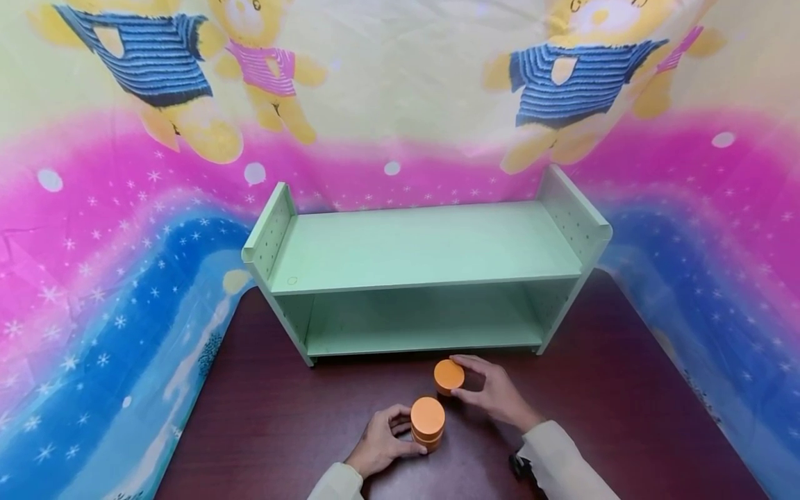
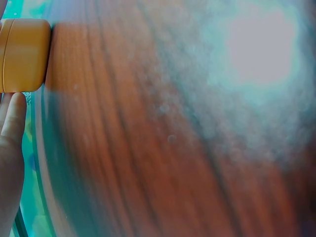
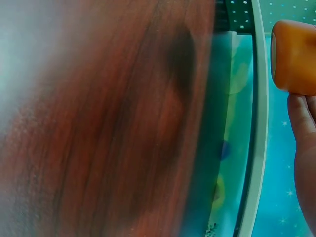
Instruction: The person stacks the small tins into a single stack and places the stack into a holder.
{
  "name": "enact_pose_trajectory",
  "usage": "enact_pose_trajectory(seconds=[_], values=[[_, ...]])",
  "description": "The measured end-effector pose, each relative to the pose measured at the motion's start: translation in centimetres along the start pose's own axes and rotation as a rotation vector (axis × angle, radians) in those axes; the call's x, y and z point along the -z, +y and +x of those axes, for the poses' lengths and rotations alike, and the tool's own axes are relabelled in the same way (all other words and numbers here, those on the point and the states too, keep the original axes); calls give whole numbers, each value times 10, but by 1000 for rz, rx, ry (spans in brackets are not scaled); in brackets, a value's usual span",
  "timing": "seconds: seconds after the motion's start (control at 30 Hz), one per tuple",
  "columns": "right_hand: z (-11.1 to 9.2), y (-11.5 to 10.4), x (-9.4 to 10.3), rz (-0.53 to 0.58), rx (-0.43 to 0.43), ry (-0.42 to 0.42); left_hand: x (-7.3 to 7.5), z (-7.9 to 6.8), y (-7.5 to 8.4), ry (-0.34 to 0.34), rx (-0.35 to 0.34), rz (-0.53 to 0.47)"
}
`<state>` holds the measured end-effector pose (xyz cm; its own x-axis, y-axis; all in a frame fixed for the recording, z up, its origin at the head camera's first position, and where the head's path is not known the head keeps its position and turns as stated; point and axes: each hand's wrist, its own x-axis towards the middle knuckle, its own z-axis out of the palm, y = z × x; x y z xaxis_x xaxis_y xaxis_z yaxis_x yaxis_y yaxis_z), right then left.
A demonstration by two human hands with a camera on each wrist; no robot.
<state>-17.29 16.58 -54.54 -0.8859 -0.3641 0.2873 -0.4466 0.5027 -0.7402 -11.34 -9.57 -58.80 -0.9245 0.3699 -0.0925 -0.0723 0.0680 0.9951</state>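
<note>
In the head view, my left hand (image 1: 382,439) grips an orange round container (image 1: 428,415) low on its side, thumb in front and fingers behind. A seam runs round this container, which rests against the tabletop in the left wrist view. My right hand (image 1: 495,391) pinches a second orange round container (image 1: 448,375) between thumb and fingers, farther back and a little to the right. In the right wrist view this orange container (image 3: 296,58) is held clear of the table surface, with a fingertip (image 3: 298,111) against its side.
A pale green two-tier shelf (image 1: 412,246) with raised side panels stands behind both hands on the dark reddish-brown table (image 1: 262,417). A cloth backdrop (image 1: 387,104) printed with bears and snowflakes surrounds the table. A black band (image 1: 520,467) shows at the right wrist.
</note>
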Motion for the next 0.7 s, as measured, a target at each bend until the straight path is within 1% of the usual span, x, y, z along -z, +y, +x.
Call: enact_pose_trajectory(seconds=[0.3, 0.7], values=[[1, -9, 8, -26, 40, 1, 0, 0, 1, -3, -5, -5], [3, -17, 13, -14, 48, -8, 1, 0, -3, -10, -19, 7]])
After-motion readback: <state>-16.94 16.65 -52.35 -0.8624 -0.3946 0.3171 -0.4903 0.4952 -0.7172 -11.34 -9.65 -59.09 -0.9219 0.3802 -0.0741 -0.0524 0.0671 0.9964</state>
